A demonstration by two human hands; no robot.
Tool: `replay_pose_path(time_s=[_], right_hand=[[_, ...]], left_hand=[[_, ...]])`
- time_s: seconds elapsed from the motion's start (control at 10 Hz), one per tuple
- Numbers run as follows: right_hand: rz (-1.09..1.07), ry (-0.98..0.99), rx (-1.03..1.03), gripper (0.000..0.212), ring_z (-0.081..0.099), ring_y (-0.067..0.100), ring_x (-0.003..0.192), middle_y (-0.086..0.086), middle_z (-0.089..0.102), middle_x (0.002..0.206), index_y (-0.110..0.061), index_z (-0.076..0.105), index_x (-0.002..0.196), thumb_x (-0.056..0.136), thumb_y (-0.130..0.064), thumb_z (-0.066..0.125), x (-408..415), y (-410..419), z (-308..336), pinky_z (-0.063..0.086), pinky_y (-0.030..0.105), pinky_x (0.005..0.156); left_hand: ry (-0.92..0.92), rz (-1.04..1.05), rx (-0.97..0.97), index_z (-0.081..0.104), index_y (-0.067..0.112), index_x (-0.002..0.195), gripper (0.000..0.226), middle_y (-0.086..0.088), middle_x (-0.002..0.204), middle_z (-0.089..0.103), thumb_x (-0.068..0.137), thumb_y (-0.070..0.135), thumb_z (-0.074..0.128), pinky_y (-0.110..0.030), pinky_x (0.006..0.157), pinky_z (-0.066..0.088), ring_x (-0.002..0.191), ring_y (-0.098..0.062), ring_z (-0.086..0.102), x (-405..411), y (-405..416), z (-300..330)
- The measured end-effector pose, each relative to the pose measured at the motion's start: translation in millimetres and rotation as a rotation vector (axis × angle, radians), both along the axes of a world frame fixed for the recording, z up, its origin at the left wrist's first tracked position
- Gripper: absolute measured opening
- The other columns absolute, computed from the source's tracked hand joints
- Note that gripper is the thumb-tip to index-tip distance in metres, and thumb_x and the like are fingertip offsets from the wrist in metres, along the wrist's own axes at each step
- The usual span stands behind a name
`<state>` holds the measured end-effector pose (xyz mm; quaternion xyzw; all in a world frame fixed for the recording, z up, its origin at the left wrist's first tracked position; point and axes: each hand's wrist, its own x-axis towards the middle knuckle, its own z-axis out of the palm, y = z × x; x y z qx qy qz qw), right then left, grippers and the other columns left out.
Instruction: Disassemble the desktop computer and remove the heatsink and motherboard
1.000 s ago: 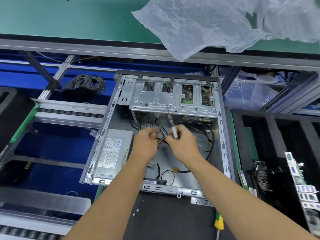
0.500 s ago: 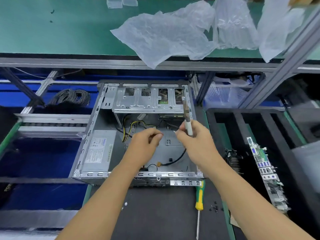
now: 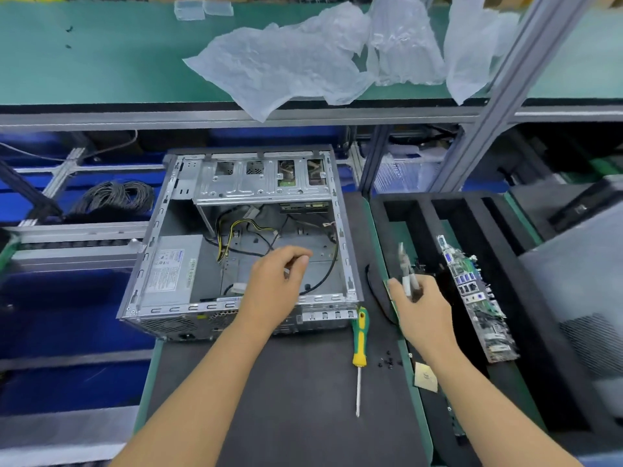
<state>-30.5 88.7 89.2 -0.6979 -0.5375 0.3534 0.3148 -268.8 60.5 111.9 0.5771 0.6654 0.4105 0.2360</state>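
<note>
The open desktop case (image 3: pixel 347 264) lies on the black mat, with its floor bare except for loose cables (image 3: pixel 236 230) and a grey power supply (image 3: pixel 175 267) at the left. The motherboard (image 3: pixel 472 291) stands on edge in a slot of the black foam tray (image 3: pixel 539 332) to the right. My left hand (image 3: pixel 273 291) hovers over the case's near right part, its fingers curled and pinching a small pale piece. My right hand (image 3: pixel 421 311) is over the tray's left edge and grips a pair of cutters (image 3: pixel 404 267) with the tip pointing up. A dark part behind that hand is mostly hidden.
A green and yellow screwdriver (image 3: pixel 360 338) lies on the mat right of the case, with several small black screws (image 3: pixel 387 360) and a square chip (image 3: pixel 425 377) beside it. Crumpled plastic sheets (image 3: pixel 286 62) lie on the green shelf above. A coil of black cable (image 3: pixel 114 197) sits at the left.
My right hand has carried the cutters out of the case and rightward to the foam tray. My left hand has stayed over the case. The view has swung to the right.
</note>
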Motion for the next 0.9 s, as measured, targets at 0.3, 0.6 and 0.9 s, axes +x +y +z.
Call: replay_pose_path(time_s=[0.3,0.6,0.9], right_hand=[[0.759,-0.435,0.569,0.035,0.051,0.022,0.098,0.0,0.051,0.103,-0.015,0.061,0.104,0.08,-0.04,0.065,-15.1,-88.6,-70.6,0.036,0.035,0.086],[0.966,-0.769,0.413,0.055,0.056,0.024,0.095,0.001,0.057,0.1,-0.017,0.063,0.111,0.082,-0.062,0.052,-108.8,-95.9,-93.8,0.043,0.043,0.095],[0.764,-0.563,0.445,0.053,0.035,0.026,0.134,0.006,0.037,0.144,-0.015,0.049,0.134,0.097,-0.051,0.038,-99.0,-108.1,-113.4,0.014,0.044,0.118]], left_hand=[[0.123,0.167,0.314,0.066,0.01,0.085,0.021,0.005,0.071,0.053,0.097,0.019,0.051,-0.017,0.058,0.035,0.062,-0.013,0.046,0.2,-52.2,-11.4],[0.168,0.302,0.02,0.054,0.021,0.079,0.03,0.011,0.075,0.049,0.103,0.032,0.039,-0.031,0.061,0.044,0.066,-0.012,0.048,-31.2,-126.0,-85.8],[0.506,0.147,-0.094,0.059,0.012,0.124,0.046,-0.005,0.129,0.051,0.096,0.045,0.043,-0.044,0.099,0.042,0.117,-0.024,0.049,-41.3,-157.4,-126.0]])
